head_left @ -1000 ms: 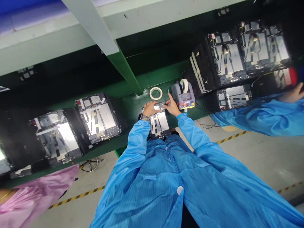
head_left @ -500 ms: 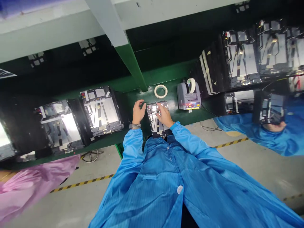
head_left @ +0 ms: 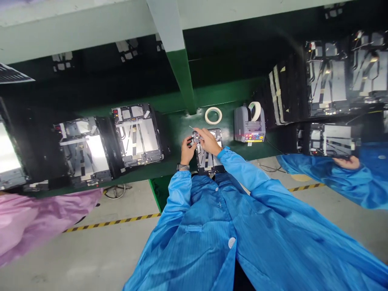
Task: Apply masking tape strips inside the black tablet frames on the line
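Hands: left hand (head_left: 188, 151) curled narrowly on the upper end of an open tablet housing (head_left: 209, 161); right hand (head_left: 207, 141) pinching a thin pointed tool (head_left: 190, 127).
Place: housing flat at the edge of the green desk (head_left: 178, 129).
Risk: a slipped tip could scratch exposed internals.

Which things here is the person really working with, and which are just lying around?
Working with:
the opened tablet, held by the left hand and right hand
a thin pointed tool

Just nearby:
the tape roll
the tape dispenser
the other opened tablets
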A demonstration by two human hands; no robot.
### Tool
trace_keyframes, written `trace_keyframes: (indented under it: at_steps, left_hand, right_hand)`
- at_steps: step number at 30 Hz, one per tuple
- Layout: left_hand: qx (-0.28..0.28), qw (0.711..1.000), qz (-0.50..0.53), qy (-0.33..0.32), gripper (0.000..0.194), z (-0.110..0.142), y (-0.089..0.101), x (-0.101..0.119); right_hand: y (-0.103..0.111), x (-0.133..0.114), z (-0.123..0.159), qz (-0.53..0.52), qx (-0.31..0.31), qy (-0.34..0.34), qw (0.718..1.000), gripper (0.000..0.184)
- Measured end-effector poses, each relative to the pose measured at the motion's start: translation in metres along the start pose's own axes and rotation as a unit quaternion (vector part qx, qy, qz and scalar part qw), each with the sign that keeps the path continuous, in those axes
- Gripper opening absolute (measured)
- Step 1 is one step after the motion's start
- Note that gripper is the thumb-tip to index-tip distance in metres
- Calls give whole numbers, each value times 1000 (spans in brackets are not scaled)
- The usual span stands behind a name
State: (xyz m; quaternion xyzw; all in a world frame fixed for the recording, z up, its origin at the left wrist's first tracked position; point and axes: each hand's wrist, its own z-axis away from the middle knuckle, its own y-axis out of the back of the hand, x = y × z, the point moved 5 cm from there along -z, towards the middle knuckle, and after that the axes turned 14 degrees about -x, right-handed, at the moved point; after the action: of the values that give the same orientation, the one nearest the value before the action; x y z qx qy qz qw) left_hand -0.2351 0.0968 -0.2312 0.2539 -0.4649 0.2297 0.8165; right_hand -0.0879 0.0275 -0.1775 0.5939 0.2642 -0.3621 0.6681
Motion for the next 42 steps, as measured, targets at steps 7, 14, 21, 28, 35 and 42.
trace_keyframes:
  at_steps: [7,14,21,28,35,42]
  left_hand:
    - [-11,999,30,-7,39,-4,-5,-7]
    - [-6,999,51,-13,37,-11,-7,-13]
    - [-10,998,56,-13,39,-17,-4,-17]
    - [-26,996,86,1,42,-19,-3,-16]
    - [-23,998,56,20,50,-16,1,-5]
    - [-2,1000,-10,-11,53,-8,1,11]
  right_hand:
    - [-3,2,-9,41,-49,31,998,64]
    - [-4,1,-7,34,-50,4,998,64]
    - [0,-3,9,-107,30,-47,993,59]
    - [-42,-18,58,-652,81,-128,742,48]
    - [-61,-21,48,-751,90,-155,636,42]
    - [-60,-16,44,-749,99,-162,634,44]
